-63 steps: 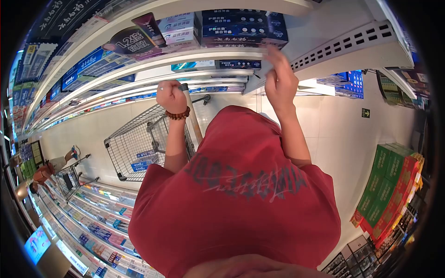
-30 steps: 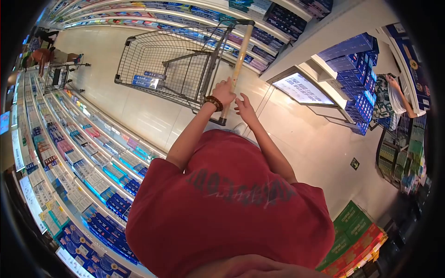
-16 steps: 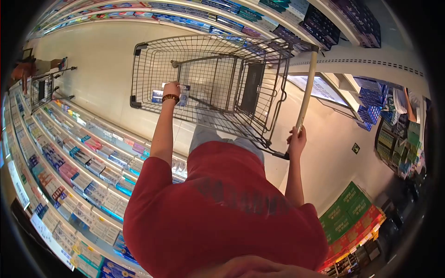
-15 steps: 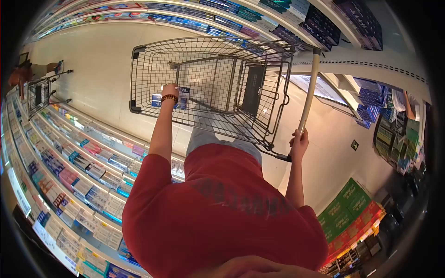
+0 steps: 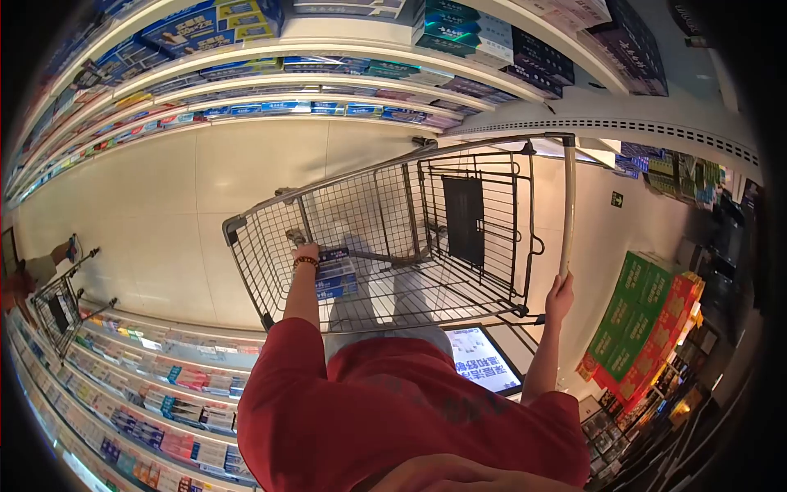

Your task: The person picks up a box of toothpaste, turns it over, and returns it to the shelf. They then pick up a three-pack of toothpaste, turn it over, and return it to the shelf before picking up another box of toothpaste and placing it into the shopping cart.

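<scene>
My left hand [image 5: 305, 254], with a beaded bracelet at the wrist, reaches into the front part of a dark wire shopping cart [image 5: 381, 193]. Its fingers are curled at the edge of a small group of blue boxes [image 5: 336, 283] with white print; the fingertips are partly hidden. My right hand [image 5: 561, 297] is closed around the near end of the cart's pale handle bar [image 5: 569, 213]. A black panel [image 5: 464, 220] hangs on the cart's child-seat grid. Apart from the blue boxes, I see only bare wire mesh in the basket.
Shelves of boxed goods [image 5: 213, 29] run along the far side, and more shelves [image 5: 164, 385] line the near left. Another person [image 5: 33, 279] stands by a second cart [image 5: 61, 316] at far left. A lit screen [image 5: 484, 359] and stacked green cartons [image 5: 635, 316] are at right.
The cart and both hands have shifted lower in view, and the cart has turned slightly. The blue boxes stay beside my left hand. The right hand keeps hold of the handle.
</scene>
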Demonstrator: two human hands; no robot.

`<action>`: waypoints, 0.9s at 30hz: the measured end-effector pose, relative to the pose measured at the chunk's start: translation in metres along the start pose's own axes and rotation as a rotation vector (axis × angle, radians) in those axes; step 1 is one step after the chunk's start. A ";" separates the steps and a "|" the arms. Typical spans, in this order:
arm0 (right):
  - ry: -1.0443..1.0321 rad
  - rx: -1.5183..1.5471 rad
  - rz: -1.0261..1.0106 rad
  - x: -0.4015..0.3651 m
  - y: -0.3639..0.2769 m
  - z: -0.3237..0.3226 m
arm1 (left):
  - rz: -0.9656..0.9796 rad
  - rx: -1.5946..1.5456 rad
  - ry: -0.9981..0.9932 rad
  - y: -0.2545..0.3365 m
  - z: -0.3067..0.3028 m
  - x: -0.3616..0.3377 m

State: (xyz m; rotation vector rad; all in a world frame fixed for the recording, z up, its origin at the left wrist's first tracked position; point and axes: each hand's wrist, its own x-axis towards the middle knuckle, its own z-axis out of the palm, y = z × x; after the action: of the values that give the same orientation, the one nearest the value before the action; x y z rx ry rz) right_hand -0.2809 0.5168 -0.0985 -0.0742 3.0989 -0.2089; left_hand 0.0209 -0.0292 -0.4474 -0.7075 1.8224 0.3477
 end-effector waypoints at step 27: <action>0.140 1.003 -0.025 -0.002 -0.106 -0.048 | 0.960 -1.418 0.445 0.037 -0.213 -0.434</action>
State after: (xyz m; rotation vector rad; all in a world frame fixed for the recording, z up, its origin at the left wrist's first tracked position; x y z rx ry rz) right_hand -0.2758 0.4183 -0.0368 -0.0637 2.7120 -1.7411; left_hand -0.0651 0.0120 0.0279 -0.7588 2.0377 2.4043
